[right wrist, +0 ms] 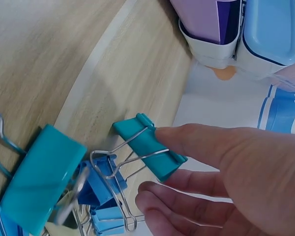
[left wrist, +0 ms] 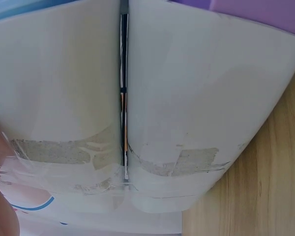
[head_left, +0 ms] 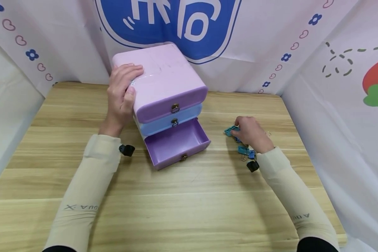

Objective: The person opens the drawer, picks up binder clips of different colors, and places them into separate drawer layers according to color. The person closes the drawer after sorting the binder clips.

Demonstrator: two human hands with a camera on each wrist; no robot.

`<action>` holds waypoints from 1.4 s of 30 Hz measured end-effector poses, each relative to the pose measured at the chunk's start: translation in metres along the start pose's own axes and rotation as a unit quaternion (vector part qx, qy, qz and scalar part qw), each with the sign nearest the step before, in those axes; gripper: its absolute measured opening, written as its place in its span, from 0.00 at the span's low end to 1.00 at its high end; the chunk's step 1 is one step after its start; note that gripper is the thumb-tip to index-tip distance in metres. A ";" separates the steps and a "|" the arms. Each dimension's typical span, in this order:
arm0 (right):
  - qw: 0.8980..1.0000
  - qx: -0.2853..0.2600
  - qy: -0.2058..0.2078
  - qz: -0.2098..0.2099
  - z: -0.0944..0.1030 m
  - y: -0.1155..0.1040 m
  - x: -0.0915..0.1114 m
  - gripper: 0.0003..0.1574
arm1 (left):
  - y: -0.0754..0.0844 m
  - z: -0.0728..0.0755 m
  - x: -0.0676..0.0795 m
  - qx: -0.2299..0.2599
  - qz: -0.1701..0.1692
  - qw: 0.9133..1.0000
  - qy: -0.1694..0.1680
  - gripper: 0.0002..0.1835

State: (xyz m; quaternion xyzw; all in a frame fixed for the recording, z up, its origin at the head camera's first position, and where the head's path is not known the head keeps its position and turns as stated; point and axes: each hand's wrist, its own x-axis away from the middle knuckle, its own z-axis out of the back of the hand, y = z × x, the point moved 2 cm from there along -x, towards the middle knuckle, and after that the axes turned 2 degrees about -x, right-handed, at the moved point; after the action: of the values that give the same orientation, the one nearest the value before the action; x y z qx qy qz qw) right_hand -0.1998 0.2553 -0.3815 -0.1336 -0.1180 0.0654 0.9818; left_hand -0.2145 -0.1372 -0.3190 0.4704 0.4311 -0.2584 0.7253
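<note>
My left hand (head_left: pixel 121 91) rests on the upper left edge of a small drawer cabinet (head_left: pixel 163 73), its fingers over the pink top. The lowest purple drawer (head_left: pixel 168 162) is pulled out and nothing lies in it; the purple and blue drawers above are closed. To the cabinet's right, my right hand (head_left: pixel 252 133) pinches a teal binder clip (right wrist: pixel 150 147) between thumb and fingers. Beside that clip, in the right wrist view, lie a larger-looking teal binder clip (right wrist: pixel 44 179) and a blue binder clip (right wrist: pixel 96 187), with several more partly hidden.
The wooden table (head_left: pixel 189 210) runs up to a printed white cloth (head_left: pixel 255 45) behind the cabinet. White side panels stand left and right. In the left wrist view, the cabinet's white side wall (left wrist: pixel 201 98) carries worn tape.
</note>
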 end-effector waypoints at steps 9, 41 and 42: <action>1.000 -0.015 -0.018 0.001 -0.007 -0.001 -0.008 0.17 | 0.001 0.001 0.000 0.000 0.000 1.000 0.000 0.32; 0.999 -0.037 -0.003 0.039 0.014 -0.033 0.000 0.13 | -0.017 0.000 0.003 -0.011 -0.009 1.000 0.003 0.32; 0.998 -0.037 -0.001 0.044 0.015 -0.035 0.001 0.12 | -0.014 0.000 0.002 -0.009 -0.009 1.000 0.003 0.31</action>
State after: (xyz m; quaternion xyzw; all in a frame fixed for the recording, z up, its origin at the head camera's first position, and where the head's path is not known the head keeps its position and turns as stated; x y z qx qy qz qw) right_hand -0.1993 0.2257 -0.3575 -0.1749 -0.1155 0.1045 0.9722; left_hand -0.2243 -0.1430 -0.3276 0.4609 0.4399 -0.2598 0.7256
